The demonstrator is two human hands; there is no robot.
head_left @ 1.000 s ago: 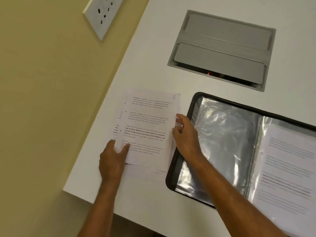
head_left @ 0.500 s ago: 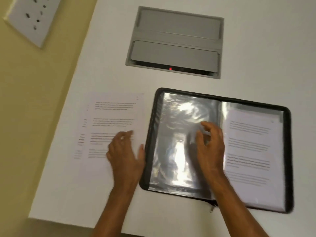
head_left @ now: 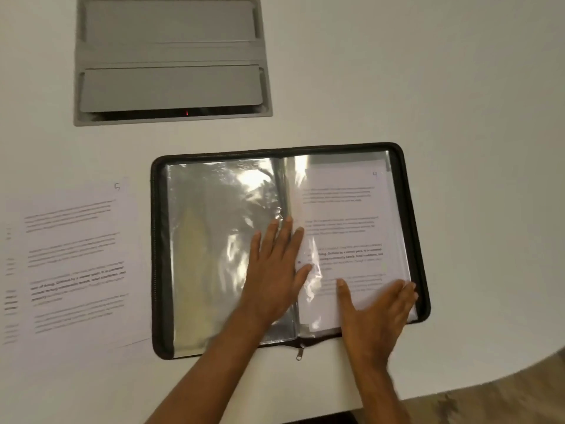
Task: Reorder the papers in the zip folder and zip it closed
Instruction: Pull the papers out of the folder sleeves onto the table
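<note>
While the zip folder (head_left: 159, 249) lies open | left hand (head_left: 276, 267) flat, fingers straight, on empty sleeve (head_left: 214, 240) | right hand (head_left: 377, 313) spread, pressing sleeved paper (head_left: 345, 215)

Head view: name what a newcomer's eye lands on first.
The open black zip folder in the middle of the white table, its clear sleeves glaring, draws the eye. The left hand lies flat near its spine; the right hand rests on the sleeved page. A loose paper marked 5 lies left of it.
</note>
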